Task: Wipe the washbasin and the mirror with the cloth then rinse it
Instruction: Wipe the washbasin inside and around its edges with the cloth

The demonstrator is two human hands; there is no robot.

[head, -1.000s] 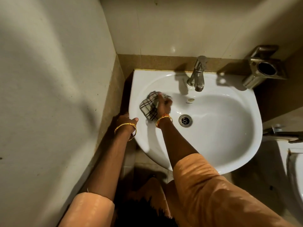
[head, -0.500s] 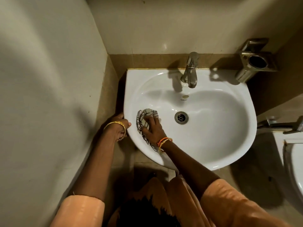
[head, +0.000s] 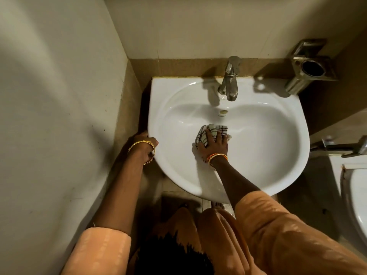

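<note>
The white washbasin point(head: 278, 147) fills the middle of the view, fixed in a corner. My right hand point(head: 215, 144) presses a checked white cloth point(head: 211, 132) flat onto the bottom of the bowl, fingers spread over it; the drain is hidden under the cloth and hand. My left hand point(head: 144, 144) grips the basin's left rim, next to the wall. A metal tap point(head: 230, 80) stands at the back rim, with no water running. No mirror is in view.
A tiled wall point(head: 59, 116) runs close along the left. A steel holder point(head: 309, 66) is mounted on the wall at the back right. A toilet point(head: 355, 195) and a metal spray fitting point(head: 341, 146) sit at the right edge.
My right hand has slid the cloth from the bowl's left side, down its left wall, to the centre over the drain. My left hand stays on the left rim.
</note>
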